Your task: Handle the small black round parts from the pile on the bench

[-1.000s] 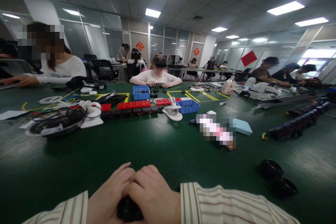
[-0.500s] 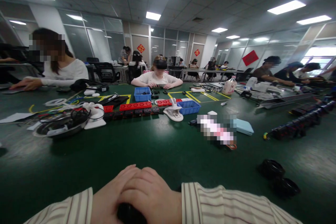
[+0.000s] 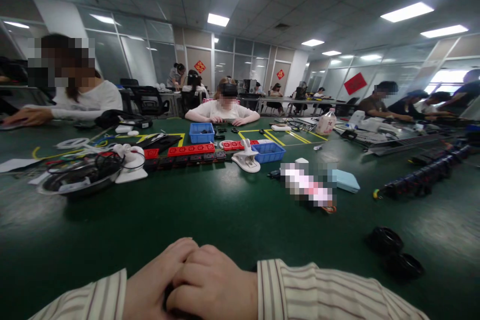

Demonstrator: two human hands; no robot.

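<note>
At the near edge of the green table [image 3: 232, 210], my left hand [image 3: 161, 280] and my right hand [image 3: 213, 280] press together, fingers curled. Both close around a black rounded object [image 3: 168, 294]; only a dark sliver shows between them, and its kind is hidden. The right fingers overlap the left ones. To the right of my right sleeve lie two black ring-shaped parts, a farther one [image 3: 386, 240] and a nearer one [image 3: 405, 265].
Ahead stand a metal bowl [image 3: 78, 187] of cables, red socket strips [image 3: 191, 150], a white clip base [image 3: 247, 160] and a blue bin [image 3: 268, 152]. A light-blue case [image 3: 345, 180] lies right of centre. Co-workers sit across and at both sides.
My right fingers have shifted down over the black rounded object, so much less of it shows. The view swung slightly and came back. A person appears standing at the far right.
</note>
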